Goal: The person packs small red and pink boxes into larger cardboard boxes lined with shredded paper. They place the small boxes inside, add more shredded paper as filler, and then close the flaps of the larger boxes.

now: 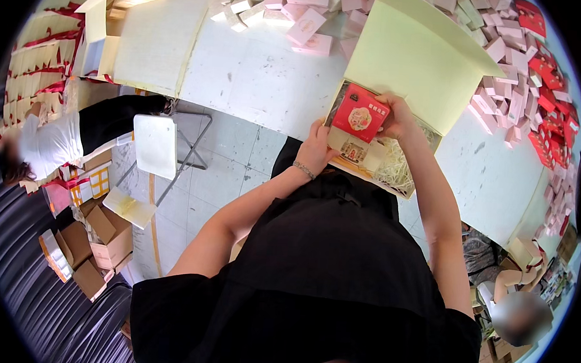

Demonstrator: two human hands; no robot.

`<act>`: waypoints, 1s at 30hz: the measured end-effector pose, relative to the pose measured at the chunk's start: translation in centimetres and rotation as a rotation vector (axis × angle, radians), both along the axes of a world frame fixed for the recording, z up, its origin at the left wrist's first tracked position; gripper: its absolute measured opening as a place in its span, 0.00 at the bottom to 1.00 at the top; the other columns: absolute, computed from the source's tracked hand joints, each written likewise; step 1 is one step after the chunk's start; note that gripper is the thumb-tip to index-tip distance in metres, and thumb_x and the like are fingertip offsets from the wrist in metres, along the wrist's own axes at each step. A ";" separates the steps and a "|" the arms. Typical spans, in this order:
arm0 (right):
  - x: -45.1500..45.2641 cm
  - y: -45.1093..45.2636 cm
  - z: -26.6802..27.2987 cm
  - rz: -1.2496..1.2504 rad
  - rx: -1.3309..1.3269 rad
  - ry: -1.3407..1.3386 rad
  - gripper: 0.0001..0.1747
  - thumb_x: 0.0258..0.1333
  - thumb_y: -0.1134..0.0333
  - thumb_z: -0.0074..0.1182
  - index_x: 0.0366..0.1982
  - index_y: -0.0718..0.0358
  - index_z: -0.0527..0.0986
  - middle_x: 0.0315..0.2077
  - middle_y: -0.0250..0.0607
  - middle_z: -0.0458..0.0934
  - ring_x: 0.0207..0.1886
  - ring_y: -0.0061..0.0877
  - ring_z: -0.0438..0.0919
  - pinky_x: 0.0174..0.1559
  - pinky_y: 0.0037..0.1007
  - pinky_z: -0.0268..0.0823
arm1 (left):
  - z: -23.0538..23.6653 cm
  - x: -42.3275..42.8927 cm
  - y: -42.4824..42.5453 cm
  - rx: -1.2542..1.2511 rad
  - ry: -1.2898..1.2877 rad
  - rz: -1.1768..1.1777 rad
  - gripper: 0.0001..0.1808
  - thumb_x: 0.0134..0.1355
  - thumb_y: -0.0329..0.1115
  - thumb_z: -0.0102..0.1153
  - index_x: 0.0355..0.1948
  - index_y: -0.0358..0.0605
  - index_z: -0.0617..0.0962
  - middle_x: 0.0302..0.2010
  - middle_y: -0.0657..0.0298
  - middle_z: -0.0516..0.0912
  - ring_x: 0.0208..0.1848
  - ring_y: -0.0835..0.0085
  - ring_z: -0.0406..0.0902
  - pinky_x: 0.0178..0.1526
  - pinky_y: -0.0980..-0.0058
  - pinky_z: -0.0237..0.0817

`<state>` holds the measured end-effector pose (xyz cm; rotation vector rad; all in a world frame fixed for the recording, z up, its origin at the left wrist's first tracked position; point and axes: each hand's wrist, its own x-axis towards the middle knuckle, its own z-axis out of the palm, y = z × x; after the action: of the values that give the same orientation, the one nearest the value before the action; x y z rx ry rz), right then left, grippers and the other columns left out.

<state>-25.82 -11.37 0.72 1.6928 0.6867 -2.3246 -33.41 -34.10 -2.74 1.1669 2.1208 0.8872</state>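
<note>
A large cream gift box (425, 56) stands at the table's edge before me, its lid raised on the far side. My right hand (398, 117) grips the right edge of a red printed carton (359, 114) over the box's left part. My left hand (317, 146) is at the box's near left side, its thumb over the rim by a cream printed packet (352, 151); whether it grips the box wall I cannot tell. Pale shredded filler (395, 167) lies in the right part of the box. The red carton hides part of what lies under it.
Pink cartons (309, 26) and red cartons (547, 139) are heaped across the white table (266, 78). At left are a folding chair (155, 144), opened cardboard boxes (108, 232) and a person in a white top. Another person sits at lower right.
</note>
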 end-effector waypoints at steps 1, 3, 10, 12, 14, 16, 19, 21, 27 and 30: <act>-0.1 -0.1 0.4 -0.004 -0.014 -0.001 0.15 0.46 0.53 0.49 0.29 0.55 0.73 0.30 0.39 0.75 0.36 0.34 0.71 0.45 0.50 0.57 | -0.1 0.0 0.0 0.010 0.016 -0.003 0.30 0.45 0.32 0.67 0.46 0.37 0.64 0.58 0.46 0.60 0.43 0.49 0.74 0.41 0.63 0.70; -0.6 -0.2 -0.6 -0.021 0.009 -0.039 0.15 0.45 0.53 0.49 0.31 0.55 0.73 0.31 0.39 0.75 0.36 0.35 0.71 0.45 0.51 0.56 | -0.2 -0.1 0.1 0.028 0.048 -0.009 0.30 0.45 0.32 0.67 0.47 0.37 0.64 0.58 0.46 0.60 0.43 0.50 0.74 0.41 0.63 0.71; -0.3 -2.4 -4.2 -0.360 0.236 0.163 0.14 0.56 0.61 0.50 0.40 0.63 0.72 0.39 0.41 0.77 0.40 0.30 0.76 0.44 0.39 0.69 | 0.1 0.0 0.2 -0.048 -0.012 0.001 0.31 0.45 0.34 0.68 0.47 0.39 0.65 0.57 0.46 0.62 0.46 0.50 0.73 0.42 0.64 0.71; 0.1 -4.1 -4.3 -0.353 0.416 0.312 0.13 0.55 0.65 0.54 0.40 0.65 0.72 0.37 0.41 0.78 0.38 0.27 0.78 0.41 0.33 0.72 | 0.0 0.1 0.1 -0.038 -0.014 0.009 0.31 0.45 0.34 0.67 0.47 0.39 0.64 0.57 0.46 0.62 0.47 0.50 0.73 0.43 0.64 0.71; 0.4 -5.0 -4.5 -0.314 0.489 0.396 0.14 0.54 0.68 0.56 0.40 0.66 0.72 0.37 0.41 0.78 0.37 0.25 0.79 0.39 0.30 0.74 | -0.1 0.2 0.0 -0.029 -0.003 0.004 0.33 0.45 0.33 0.67 0.50 0.38 0.63 0.57 0.46 0.61 0.49 0.50 0.72 0.44 0.64 0.70; 1.0 -5.1 -4.9 -0.253 0.462 0.415 0.16 0.53 0.69 0.58 0.43 0.67 0.71 0.37 0.41 0.78 0.37 0.26 0.79 0.39 0.31 0.74 | 0.2 0.1 0.4 -0.030 0.009 -0.015 0.36 0.45 0.31 0.66 0.53 0.37 0.62 0.58 0.44 0.60 0.49 0.49 0.71 0.46 0.64 0.69; 0.5 -4.3 -5.3 -0.268 0.378 0.396 0.16 0.52 0.71 0.59 0.43 0.68 0.71 0.38 0.42 0.78 0.38 0.26 0.79 0.40 0.30 0.74 | 0.8 -0.1 1.1 -0.056 -0.005 -0.053 0.40 0.43 0.28 0.66 0.56 0.34 0.59 0.59 0.40 0.57 0.49 0.45 0.71 0.49 0.63 0.68; 0.5 -4.6 -6.0 -0.281 0.343 0.387 0.16 0.51 0.71 0.59 0.42 0.69 0.72 0.38 0.43 0.78 0.38 0.27 0.79 0.40 0.31 0.75 | 1.2 -0.3 1.0 -0.101 -0.059 -0.072 0.42 0.42 0.27 0.66 0.57 0.33 0.57 0.59 0.39 0.56 0.50 0.44 0.69 0.50 0.62 0.67; 0.0 -4.5 -7.8 -0.295 0.357 0.377 0.17 0.50 0.71 0.60 0.42 0.70 0.72 0.38 0.44 0.78 0.38 0.28 0.79 0.40 0.32 0.74 | 0.9 -0.5 1.4 -0.110 -0.077 -0.084 0.42 0.42 0.26 0.66 0.57 0.32 0.57 0.58 0.39 0.57 0.50 0.44 0.70 0.51 0.63 0.67; 0.0 -4.5 -7.8 -0.291 0.390 0.357 0.18 0.51 0.70 0.60 0.42 0.70 0.71 0.38 0.44 0.78 0.38 0.28 0.79 0.40 0.31 0.74 | 1.3 -0.5 1.7 -0.195 -0.040 -0.074 0.41 0.43 0.29 0.67 0.57 0.36 0.59 0.60 0.44 0.56 0.48 0.49 0.72 0.48 0.63 0.68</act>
<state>-25.79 -15.92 -7.11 1.6228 1.0847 -2.8952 -33.92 -32.38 -1.39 1.1104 2.0660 0.6494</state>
